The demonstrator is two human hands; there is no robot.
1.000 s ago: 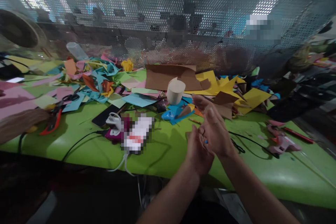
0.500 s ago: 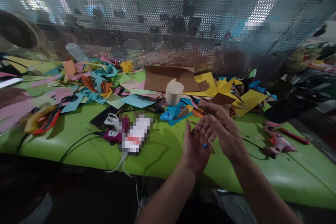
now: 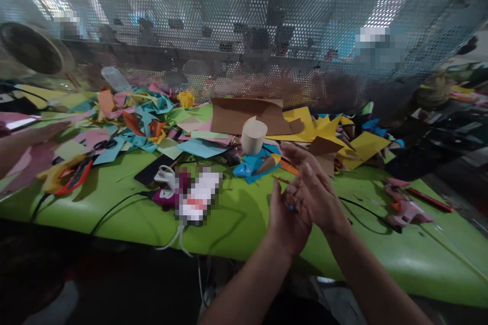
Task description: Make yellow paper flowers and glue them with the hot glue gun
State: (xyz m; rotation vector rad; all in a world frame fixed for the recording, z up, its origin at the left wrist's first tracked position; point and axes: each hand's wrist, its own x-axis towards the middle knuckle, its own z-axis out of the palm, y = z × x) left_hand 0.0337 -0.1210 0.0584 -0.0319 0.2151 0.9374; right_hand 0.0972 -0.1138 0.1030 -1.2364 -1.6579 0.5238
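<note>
Evidently, the work is partway along: a small blue bit [image 3: 292, 207] is already in hand, loose and joined to nothing else that shows. Its exact shape is too small to make out, so whether it is finished I cannot tell. Many coloured sheets nearby are already cut or torn, among them the yellow paper [image 3: 301, 123], and the glue gun [image 3: 407, 209] lies unheld, well to the right.

As for where it sits, the blue bit rests within the cupped left hand [image 3: 288, 221], near the base of its curled fingers, with the thumb standing apart from them. The right hand [image 3: 320, 198] leans in from the other side, fingers stretched and grasping nothing visible. The two hands overlap in view; whether they press together is unclear. Beyond them, a pale paper roll [image 3: 253, 136] stands beside a shiny blue lump [image 3: 243, 170] on the green table [image 3: 236, 228].
</note>
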